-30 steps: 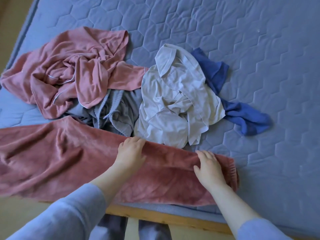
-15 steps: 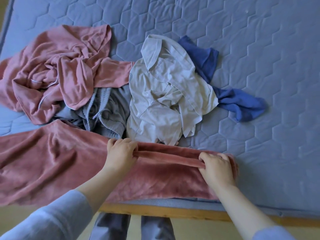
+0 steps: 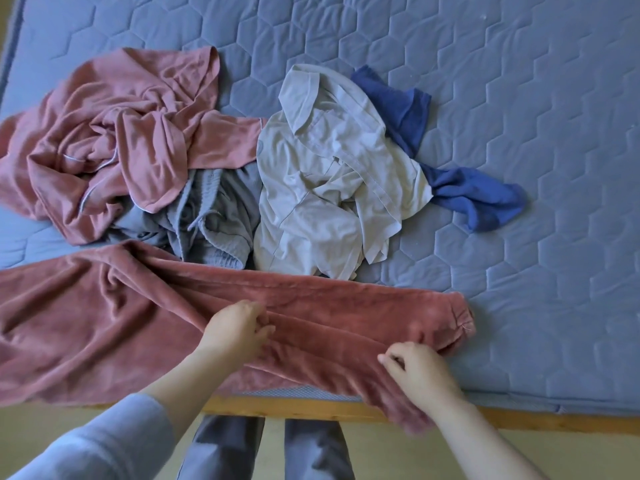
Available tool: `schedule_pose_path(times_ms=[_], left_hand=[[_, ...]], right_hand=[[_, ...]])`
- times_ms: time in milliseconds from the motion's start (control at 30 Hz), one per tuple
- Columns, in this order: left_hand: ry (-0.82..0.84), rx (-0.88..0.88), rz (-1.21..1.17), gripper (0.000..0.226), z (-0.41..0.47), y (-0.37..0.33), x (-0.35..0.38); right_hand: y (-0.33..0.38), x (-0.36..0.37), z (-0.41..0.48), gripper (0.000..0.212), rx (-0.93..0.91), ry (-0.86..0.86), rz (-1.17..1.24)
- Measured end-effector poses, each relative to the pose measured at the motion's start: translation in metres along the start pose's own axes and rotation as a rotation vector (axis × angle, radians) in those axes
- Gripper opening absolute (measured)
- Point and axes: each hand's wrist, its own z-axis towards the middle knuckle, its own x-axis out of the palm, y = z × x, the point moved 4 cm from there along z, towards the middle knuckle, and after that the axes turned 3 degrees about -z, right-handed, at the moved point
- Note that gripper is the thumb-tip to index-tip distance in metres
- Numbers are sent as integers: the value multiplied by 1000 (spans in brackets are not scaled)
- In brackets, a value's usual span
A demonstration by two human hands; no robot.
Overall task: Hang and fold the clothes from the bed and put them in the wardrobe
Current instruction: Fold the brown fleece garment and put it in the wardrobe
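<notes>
1. The pink fleece trousers (image 3: pixel 311 327) lie stretched sideways along the near edge of the bed. Their cuffed leg end points right, and a bit of the near edge droops over the wooden frame (image 3: pixel 519 419).
2. The left hand (image 3: pixel 239 327) is on the middle of the leg, fingers curled, pinching up a ridge of fleece. The right hand (image 3: pixel 415 372) sits nearer the cuff at the near edge, its fingers bent round the cloth there.
3. From where I stand the fleece looks thick, soft and limp, light enough to lift with two pinches. It will probably sag wherever nothing supports it. The pile should grip itself rather than slide, so folds ought to stay put. Holding at the waistband and the cuff, or along a seam, seems best.
4. Just behind the trousers is a heap: crumpled grey shorts (image 3: pixel 214 216) in the middle, a beige shirt (image 3: pixel 329 168) to their right and a pink pyjama top (image 3: pixel 121 140) to their left. A blue garment (image 3: pixel 478 199) pokes out from under the shirt.
5. All of it rests on a blue quilted mattress cover (image 3: pixel 519 98) stitched in hexagons. It looks flat and gives a fair folding surface. Pale floor (image 3: pixel 571 448) shows below the frame; no wardrobe is in sight.
</notes>
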Motion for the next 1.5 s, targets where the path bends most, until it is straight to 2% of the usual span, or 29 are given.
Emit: schedule_pose_path(times_ms=[133,233,367,500,600,767,867,967,1067,1400,1500], left_hand=[[-152,107,-29,9,14,-5,-11],[-187,162,34,21,29,-11,-14],[-166,196,156,24,45,-17,-14],[-202,230,238,8,51,-19,-14],[-210,223,262,4,57,-20,-12],[-171,171,329,18,66,-21,-13],[-159,190,320,12,64,-20,-14],[-136,184,318,19,63,-19,-14],[-142,166,319,15,64,-20,-15],[-77,177,415,22,77,-23,-5],[-95,203,320,22,78,-26,-11]], right_hand=[[7,-16,25,7,-13,-214,3],[10,-18,48,29,-50,-224,-40],[15,-20,68,43,-101,-241,-125],[14,-15,78,47,-82,-227,-206],[13,-14,83,36,-79,-231,-257],[8,-17,84,15,-117,-255,-213],[7,-26,76,7,-160,-329,-141],[6,-37,67,16,-192,-453,-105],[3,-44,59,25,-218,-522,-108],[3,-52,54,28,-276,-568,-101],[-1,-50,54,29,-250,-537,-117]])
